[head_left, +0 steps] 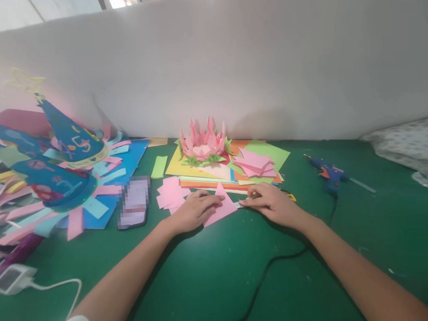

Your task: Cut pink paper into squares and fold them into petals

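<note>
Head view: on the desk (207, 278), before the coloured sheet stack (188, 168), we locate the pink paper triangle (223, 209). Our left hand (193, 212) presses flat on it, fingers extended. Our right hand (272, 204) covers the scissors (292, 197); we cannot tell its grip.

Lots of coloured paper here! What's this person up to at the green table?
A person has both bare hands on the green table. The left hand presses flat on a pink folded paper triangle. The right hand rests beside it on a yellow-handled tool, possibly scissors. Just behind lies a stack of coloured paper sheets with a pink paper lotus flower on it. A blue glue gun lies untouched to the right.
</note>
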Tool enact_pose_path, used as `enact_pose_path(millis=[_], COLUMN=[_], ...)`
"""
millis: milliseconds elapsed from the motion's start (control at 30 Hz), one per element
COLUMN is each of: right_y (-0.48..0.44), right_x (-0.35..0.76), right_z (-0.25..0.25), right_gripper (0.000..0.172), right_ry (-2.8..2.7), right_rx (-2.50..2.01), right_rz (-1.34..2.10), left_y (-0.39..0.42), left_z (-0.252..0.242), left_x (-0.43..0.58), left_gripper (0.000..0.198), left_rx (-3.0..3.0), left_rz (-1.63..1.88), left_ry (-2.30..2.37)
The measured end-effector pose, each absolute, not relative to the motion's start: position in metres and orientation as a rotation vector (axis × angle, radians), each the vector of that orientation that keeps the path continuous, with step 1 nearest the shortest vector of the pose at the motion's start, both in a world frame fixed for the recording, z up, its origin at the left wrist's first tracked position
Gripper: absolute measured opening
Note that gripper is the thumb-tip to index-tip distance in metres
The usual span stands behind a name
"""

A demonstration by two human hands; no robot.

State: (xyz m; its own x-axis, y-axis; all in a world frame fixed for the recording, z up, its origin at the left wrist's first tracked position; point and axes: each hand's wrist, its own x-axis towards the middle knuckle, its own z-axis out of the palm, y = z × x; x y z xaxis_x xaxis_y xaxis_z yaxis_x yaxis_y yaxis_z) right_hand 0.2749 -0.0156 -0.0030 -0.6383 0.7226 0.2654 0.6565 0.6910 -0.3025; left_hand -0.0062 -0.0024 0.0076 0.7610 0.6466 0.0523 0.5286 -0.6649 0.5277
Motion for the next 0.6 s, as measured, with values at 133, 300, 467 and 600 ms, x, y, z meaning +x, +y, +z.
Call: enact_pose_path(millis=[133, 300, 467, 600], right_y=[-0.0143, -0.0130, -0.0138, -0.0143], right_x=[0.2760, 0.2761, 0.2780, 0.2784], right_z=[-0.0030, -0.0017, 0.0020, 0.0063], right_gripper=[0.030, 0.029, 0.031, 0.030], right_ry=[-2.558, -2.573, -2.585, -2.596], right_rx=[-1.051, -1.023, -0.986, -0.984], right_rz=[0.267, 0.289, 0.314, 0.357], left_y=[-0.0022, -0.0034, -0.0018, -0.0001], left_z=[0.0057, 0.0055, 0.0017, -0.0003], left_x=[-0.0061, -0.0054, -0.0072, -0.0089], left_gripper=[0.033, 0.035, 0.037, 0.038], left_rx=[2.511, 2.543, 2.547, 2.542], left_rz=[0.325, 0.319, 0.338, 0.344], left_ry=[0.867, 0.875, 0.860, 0.840])
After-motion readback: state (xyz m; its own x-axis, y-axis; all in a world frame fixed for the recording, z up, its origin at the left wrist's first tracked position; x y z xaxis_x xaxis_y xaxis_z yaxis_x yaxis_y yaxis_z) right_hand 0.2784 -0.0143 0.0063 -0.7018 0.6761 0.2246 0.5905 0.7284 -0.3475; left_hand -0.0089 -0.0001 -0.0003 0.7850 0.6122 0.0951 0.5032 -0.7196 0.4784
